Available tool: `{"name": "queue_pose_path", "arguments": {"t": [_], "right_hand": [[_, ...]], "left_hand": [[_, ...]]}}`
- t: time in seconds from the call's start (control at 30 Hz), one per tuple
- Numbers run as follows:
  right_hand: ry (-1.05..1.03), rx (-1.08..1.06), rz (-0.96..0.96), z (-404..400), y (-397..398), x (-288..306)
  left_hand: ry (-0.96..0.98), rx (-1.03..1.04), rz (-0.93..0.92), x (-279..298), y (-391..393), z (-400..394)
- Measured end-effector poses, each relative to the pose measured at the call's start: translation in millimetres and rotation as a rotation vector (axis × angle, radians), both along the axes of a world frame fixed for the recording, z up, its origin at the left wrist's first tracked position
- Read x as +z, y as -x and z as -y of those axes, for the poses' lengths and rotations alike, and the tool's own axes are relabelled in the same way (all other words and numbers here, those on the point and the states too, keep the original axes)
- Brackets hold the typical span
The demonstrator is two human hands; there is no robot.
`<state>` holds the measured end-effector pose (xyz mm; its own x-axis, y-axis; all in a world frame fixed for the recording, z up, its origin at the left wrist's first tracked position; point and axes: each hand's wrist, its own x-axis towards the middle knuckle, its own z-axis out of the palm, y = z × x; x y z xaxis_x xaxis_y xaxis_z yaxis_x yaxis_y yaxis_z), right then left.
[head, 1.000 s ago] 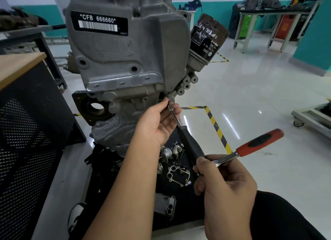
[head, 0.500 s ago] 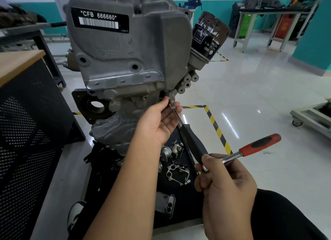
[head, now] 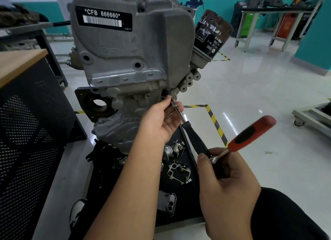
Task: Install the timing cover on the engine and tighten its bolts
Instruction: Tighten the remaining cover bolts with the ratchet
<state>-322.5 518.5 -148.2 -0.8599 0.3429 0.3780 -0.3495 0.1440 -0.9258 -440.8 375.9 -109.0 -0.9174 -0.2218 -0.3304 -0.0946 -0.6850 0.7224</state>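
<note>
left hand (head: 159, 121) steadying extension bar (head: 177, 110), right hand (head: 227, 182) gripping ratchet (head: 249, 136)

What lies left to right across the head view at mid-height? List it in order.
Mesh cabinet → engine → left hand → driver → ratchet handle → cart
</note>
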Motion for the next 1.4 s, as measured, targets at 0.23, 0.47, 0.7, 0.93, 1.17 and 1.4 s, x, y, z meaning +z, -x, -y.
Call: {"name": "queue_pose_path", "arguments": {"t": [0.23, 0.47, 0.7, 0.93, 1.17, 1.4], "right_hand": [[-0.108, 0.042, 0.028, -5, 0, 3], [0.457, 0.394, 0.337, -5, -9, 20], [1.262, 0.504, 0.542, -16, 5, 40], [1.123, 0.473, 0.519, -12, 5, 25], [-0.033, 0.172, 0.201, -22, 4, 12], [1.024, 0.459, 0.571, -23, 8, 25]], "left_hand": [[-0.004, -0.002, 0.036, 2, 2, 0], [-0.037, -0.014, 0.002, 3, 0, -3], [-0.027, -0.225, -0.080, -7, -21, -15], [-0.127, -0.306, -0.177, -22, -45, -28], [-0.103, -0.225, -0.105, -16, -51, -36], [-0.024, -0.381, -0.234, -20, -68, -34]]}}
